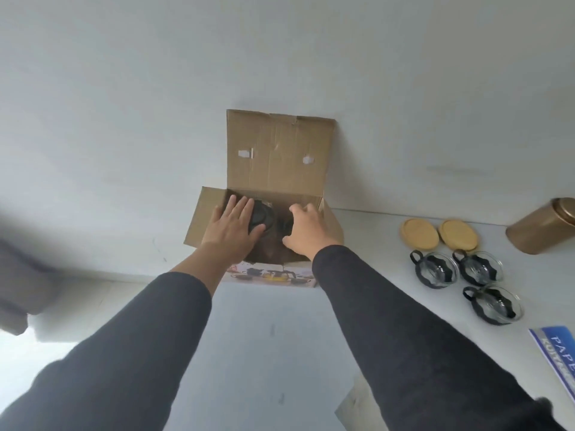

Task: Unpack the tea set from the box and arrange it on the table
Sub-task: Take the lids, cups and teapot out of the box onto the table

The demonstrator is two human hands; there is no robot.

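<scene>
An open cardboard box [280,150] stands on the white table [264,337] against the wall, its rear flap upright. Inside it sits a dark teapot [264,213] with a black lid; the rest of the inside is in shadow. My left hand [230,227] lies against the pot's left side with straight fingers and the thumb across the lid's near edge. My right hand [308,231] reaches in from the right, its fingers curled round a dark part of the pot. To the right, on the table, stand three glass cups in black holders [435,269] [480,267] [494,304].
Two round wooden discs [418,233] [457,233] lie behind the cups. A gold tin [541,228] stands at the far right. A blue printed sheet [560,353] lies at the right edge. A grey blurred object [21,290] sits at the left edge.
</scene>
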